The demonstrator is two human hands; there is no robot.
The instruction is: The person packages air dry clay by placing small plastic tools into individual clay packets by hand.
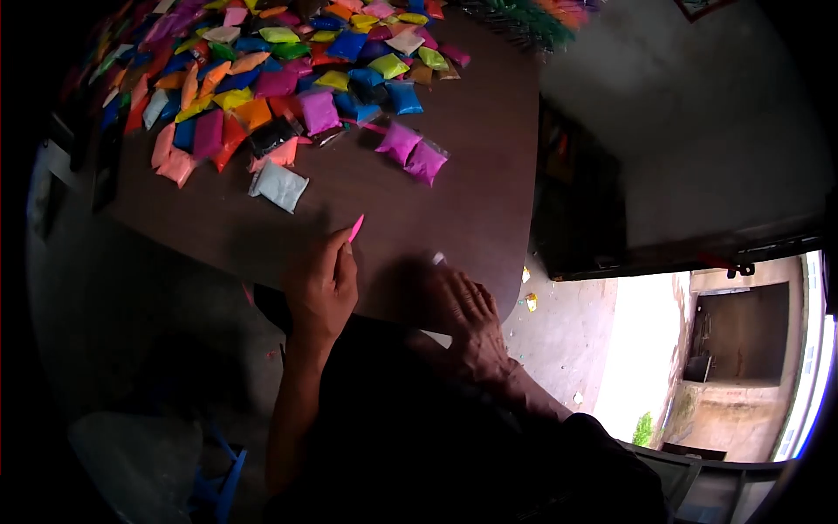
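My left hand is over the near edge of the table, with thumb and fingers closed on a small, flat, pointed pink piece, perhaps a plastic modelling tool. To its right, my right hand is palm down at the table's edge, its fingers stretched out and slightly blurred. A small whitish scrap shows just beyond those fingertips; whether they touch it I cannot tell. Farther in lie a silvery-white packet and two joined purple packets.
A large pile of small colourful packets covers the far left of the brown table. Green and coloured tinsel-like strands are at the back. A blue stool frame stands at lower left. Litter dots the floor by a bright doorway.
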